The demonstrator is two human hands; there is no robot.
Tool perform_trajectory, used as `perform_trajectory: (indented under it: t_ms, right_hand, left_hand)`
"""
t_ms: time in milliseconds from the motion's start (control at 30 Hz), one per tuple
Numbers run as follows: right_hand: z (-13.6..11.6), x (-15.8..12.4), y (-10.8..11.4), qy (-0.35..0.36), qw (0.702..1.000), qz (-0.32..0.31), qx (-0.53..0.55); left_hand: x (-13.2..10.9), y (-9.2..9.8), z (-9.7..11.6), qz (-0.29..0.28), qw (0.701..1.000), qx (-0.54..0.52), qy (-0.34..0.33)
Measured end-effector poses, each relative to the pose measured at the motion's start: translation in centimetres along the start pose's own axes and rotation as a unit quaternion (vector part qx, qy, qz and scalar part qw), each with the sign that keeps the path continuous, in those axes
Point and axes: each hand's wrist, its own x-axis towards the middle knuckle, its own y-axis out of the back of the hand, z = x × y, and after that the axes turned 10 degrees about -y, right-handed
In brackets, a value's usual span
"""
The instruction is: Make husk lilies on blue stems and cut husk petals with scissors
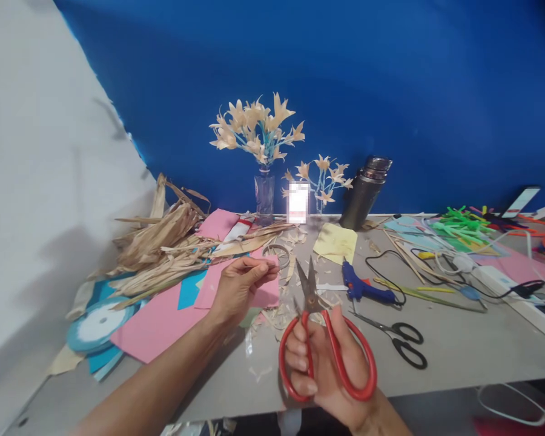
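My right hand has its fingers through the red handles of a pair of scissors. The dark blades point away from me and stand a little apart. My left hand is to the left of the blades, above pink sheets, with thumb and fingertips pinched together. Whatever is in that pinch is too small to make out. A roll of tape lies just behind the left fingertips. Pale scraps are scattered on the table under and between my hands.
Dried husks, pink sheets and a blue ribbon spool lie left. Behind stand flowers in a glass vase and a flask. A blue glue gun, black-handled scissors, cables and a power strip are right.
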Motion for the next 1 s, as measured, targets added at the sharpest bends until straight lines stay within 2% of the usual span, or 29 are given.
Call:
perform_trajectory:
  t_ms: [467,700,867,933,1000]
  right_hand:
    - [0.5,1.1,-0.2,0.038,0.983,-0.092,0.153]
    - [1.3,0.6,0.0,0.070,0.982,-0.109,0.134]
    - [0.9,0.7,-0.1,0.122,0.985,-0.083,0.089]
    - [0.3,0.2,0.2,0.165,0.984,-0.033,0.054]
    - [-0.8,-1.4,0.9,0.207,0.976,0.056,-0.034]
  left_hand:
    - [-0.6,-0.4,-0.5,-0.046,0.998,-0.014,0.041]
    - [-1.2,-0.9,-0.3,-0.076,0.996,0.002,0.040]
    - [-1.5,-1.0,0.0,-0.081,0.996,-0.005,0.037]
    - [-1.3,-0.9,0.1,-0.072,0.997,-0.008,0.040]
    - [-1.0,-0.7,0.1,-0.049,0.997,-0.017,0.052]
